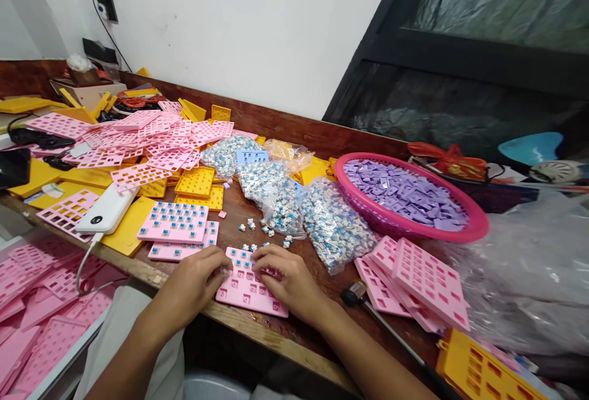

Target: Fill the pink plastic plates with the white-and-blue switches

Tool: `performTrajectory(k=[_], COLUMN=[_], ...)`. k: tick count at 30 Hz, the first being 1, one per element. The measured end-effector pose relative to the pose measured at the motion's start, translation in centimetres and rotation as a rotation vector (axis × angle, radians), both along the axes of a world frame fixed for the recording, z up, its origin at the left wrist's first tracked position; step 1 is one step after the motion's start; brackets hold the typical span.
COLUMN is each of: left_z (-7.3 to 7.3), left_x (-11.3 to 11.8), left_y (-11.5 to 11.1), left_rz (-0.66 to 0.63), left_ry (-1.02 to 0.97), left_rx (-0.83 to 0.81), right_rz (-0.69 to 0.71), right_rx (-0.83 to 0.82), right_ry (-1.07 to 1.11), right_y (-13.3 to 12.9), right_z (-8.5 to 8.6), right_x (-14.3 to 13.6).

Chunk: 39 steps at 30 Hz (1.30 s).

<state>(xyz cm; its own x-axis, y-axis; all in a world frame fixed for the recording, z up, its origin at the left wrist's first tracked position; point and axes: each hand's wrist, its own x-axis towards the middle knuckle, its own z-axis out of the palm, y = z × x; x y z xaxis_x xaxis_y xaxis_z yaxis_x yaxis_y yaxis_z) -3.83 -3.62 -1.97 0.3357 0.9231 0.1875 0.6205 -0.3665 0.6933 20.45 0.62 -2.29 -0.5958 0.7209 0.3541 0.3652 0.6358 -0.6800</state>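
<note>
Purple pieces (405, 191) are piled in the right basket (478, 227); near pink plate (254, 288) is touched by both hands (197, 277) (291, 277), fingers half-curled, hold unclear.

On the table (233, 208) before you lay a plate (257, 300), switch bags (338, 222) behind it and a basket (478, 228) farther right.

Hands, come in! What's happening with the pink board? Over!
Left hand at pink board, right hand over its right side. Blue switches in far rows, visible nearer sockets bare. Loose switches just beyond.
</note>
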Motion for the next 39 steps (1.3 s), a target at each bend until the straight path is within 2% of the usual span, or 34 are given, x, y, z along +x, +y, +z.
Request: performTrajectory(k=[4, 7, 12, 15, 22, 28, 34, 39], left_z=[-0.6, -1.0, -0.9, -0.9, -0.8, -0.4, -0.3, -1.0], left_x=[-0.1, -0.3, 0.0, 0.5, 0.8, 0.7, 0.8, 0.9], left_y=[0.6, 0.7, 0.7, 0.8, 1.1, 1.2, 1.2, 1.0], left_rz=[0.003, -0.007, -0.018, -0.013, -0.043, -0.07, -0.093, -0.103], left_ry=[-0.067, -0.055, -0.065, -0.094, -0.072, -0.07, -0.046, -0.023], left_rx=[-0.037, -0.035, -0.002, 0.011, 0.029, 0.006, -0.026, 0.017], right_rz=[0.007, -0.037, -0.087, -0.081, -0.033, -0.033, -0.072, -0.113], right_rx=[0.007, 0.048, 0.173, 0.178, 0.092, 0.086, 0.065, 0.146], right_ry=[-0.056, -0.091, -0.226, -0.274, -0.223, -0.264, -0.146, -0.226], right_y=[-0.1, -0.2, -0.1, -0.1, -0.3, -0.6, -0.3, -0.2], right_z=[0.3, 0.6, 0.2, 0.0, 0.5, 0.8, -0.1, -0.7], right_x=[0.2, 0.5, 0.4, 0.4, 0.4, 0.4, 0.0, 0.1])
